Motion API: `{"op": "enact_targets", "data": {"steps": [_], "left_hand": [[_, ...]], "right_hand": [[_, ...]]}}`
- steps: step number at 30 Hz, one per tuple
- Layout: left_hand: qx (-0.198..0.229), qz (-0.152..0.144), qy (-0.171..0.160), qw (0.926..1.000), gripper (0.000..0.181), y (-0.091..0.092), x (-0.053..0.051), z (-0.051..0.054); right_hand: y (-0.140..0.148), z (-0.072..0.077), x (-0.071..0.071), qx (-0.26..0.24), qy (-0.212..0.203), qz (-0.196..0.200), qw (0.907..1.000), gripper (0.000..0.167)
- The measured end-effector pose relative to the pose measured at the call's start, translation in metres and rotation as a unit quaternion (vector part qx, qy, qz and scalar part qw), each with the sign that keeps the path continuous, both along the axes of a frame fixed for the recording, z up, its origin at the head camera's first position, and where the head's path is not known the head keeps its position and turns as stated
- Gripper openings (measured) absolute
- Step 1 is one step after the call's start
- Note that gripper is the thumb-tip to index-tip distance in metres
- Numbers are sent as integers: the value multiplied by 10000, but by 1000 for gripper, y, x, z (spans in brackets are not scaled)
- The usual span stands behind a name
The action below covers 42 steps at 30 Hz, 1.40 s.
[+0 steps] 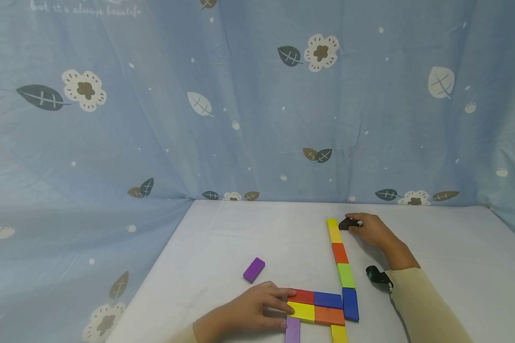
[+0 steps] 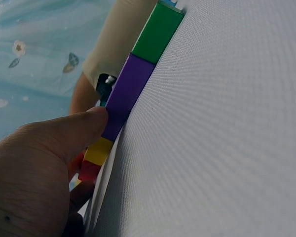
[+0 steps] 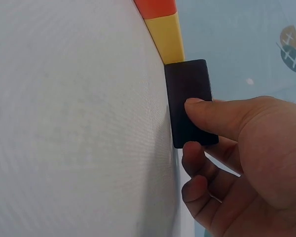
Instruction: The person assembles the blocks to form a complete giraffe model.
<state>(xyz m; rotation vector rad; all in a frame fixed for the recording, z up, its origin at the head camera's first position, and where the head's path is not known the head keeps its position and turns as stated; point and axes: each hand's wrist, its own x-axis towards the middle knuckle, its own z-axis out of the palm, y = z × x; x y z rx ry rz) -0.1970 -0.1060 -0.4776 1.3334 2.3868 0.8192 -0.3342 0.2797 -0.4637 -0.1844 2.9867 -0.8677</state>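
My right hand (image 1: 375, 231) pinches a black rectangular block (image 3: 185, 81) between thumb and fingers at the far end of a line of coloured blocks. In the right wrist view the black block meets the end of a yellow block (image 3: 166, 39). Nearer the front, fingertips of my left hand (image 1: 255, 307) rest on a red block (image 1: 302, 296) and a yellow block (image 1: 302, 311). Its thumb touches the side of a purple block (image 2: 130, 89), which lies end to end with a green block (image 2: 158, 32) in the left wrist view.
A loose purple block (image 1: 254, 270) lies left of the layout. Orange (image 1: 340, 253), lime green (image 1: 345, 275) and blue (image 1: 350, 304) blocks run along the line toward the front. A blue patterned cloth (image 1: 257, 119) hangs behind the white table (image 1: 223, 228).
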Motion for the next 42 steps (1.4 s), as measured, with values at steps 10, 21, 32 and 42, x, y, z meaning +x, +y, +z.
{"op": "enact_targets", "data": {"steps": [10,21,32,42], "left_hand": [[16,31,-16,10000,35,0,2,2],[58,6,102,9999,36,0,2,2],[39,-21,97,9999,36,-1,1,-1],[326,-133,-123,9993,37,-3,-3,-4]], "right_hand": [[0,2,-1,9,27,7,10000,48],[-2,4,-1,26,-31,-42,10000,50],[13,10,8,214,48,9,9998,52],[29,13,25,523,366,201,9978,48]]}}
